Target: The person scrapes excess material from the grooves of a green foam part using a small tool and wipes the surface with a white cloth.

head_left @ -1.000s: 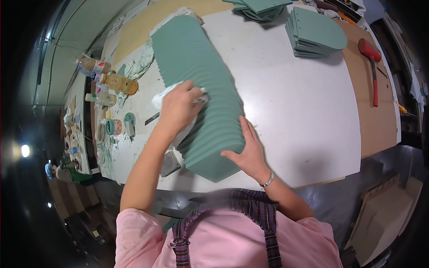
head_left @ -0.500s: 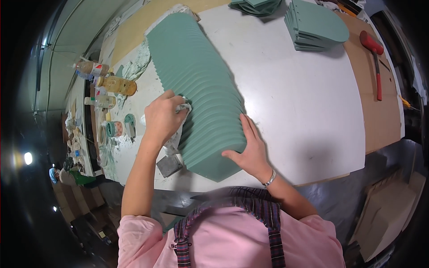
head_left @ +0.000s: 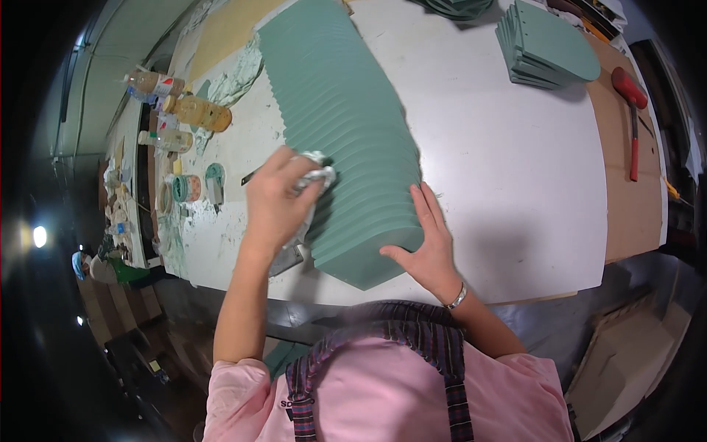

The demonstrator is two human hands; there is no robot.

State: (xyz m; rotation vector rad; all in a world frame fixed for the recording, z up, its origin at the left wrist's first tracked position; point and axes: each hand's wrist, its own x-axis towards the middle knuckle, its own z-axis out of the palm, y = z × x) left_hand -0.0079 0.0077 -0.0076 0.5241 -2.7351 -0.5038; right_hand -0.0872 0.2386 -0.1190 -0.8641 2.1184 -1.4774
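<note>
Long fanned row of green sheets (head_left: 346, 125) lying on the white table (head_left: 508, 199), running from the far edge down to the near edge.

Left hand (head_left: 276, 199) clenched on a crumpled white rag (head_left: 318, 177), pressed against the left side of the row, near its lower third. Rag touching the sheet edges; knuckles up, thumb side toward the row.

Right hand (head_left: 427, 247) released, flat and spread, palm down at the near right corner of the row, fingers overlapping the lowest sheets, heel on the table. Silver bracelet (head_left: 458, 297) on that wrist.

Small grey block (head_left: 287, 258) just left of the row's near end, partly hidden under the left wrist; cannot tell what it is.

Left of the row: paint-smeared stretch of table, then plastic bottles (head_left: 184, 110) lying well apart from the sheets, and a tape roll (head_left: 185, 188) beside a small green-topped pot (head_left: 214, 177).

Right of the row, well apart: stack of rounded green sheets (head_left: 549, 48) at the far side of the table, red-headed mallet (head_left: 632, 110) on the brown board beyond the table's right edge.

Another green pile (head_left: 456, 7) at the far edge, cut off by the frame.
</note>
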